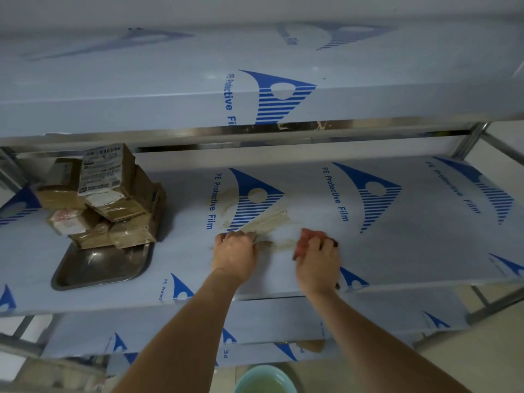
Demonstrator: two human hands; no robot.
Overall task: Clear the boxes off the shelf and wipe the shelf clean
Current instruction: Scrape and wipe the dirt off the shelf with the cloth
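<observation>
A film-covered steel shelf (397, 251) runs across the middle of the view, with brown dirt streaks (263, 219) smeared near its centre. My right hand (317, 265) grips a reddish-pink cloth (307, 239) pressed on the shelf just right of the streaks. My left hand (235, 253) lies on the shelf beside it, its fingers curled over the edge of the dirty patch. Whether those fingers hold anything is unclear. A stack of several brown cardboard boxes (110, 199) sits at the shelf's left end, partly on a metal tray (93, 268).
An upper shelf (198, 89) in the same blue-printed film overhangs the working shelf. Lower shelves (255, 321) show under my arms. A pale green basin (265, 378) with liquid stands on the floor below. Steel frame posts (467, 140) rise at the right.
</observation>
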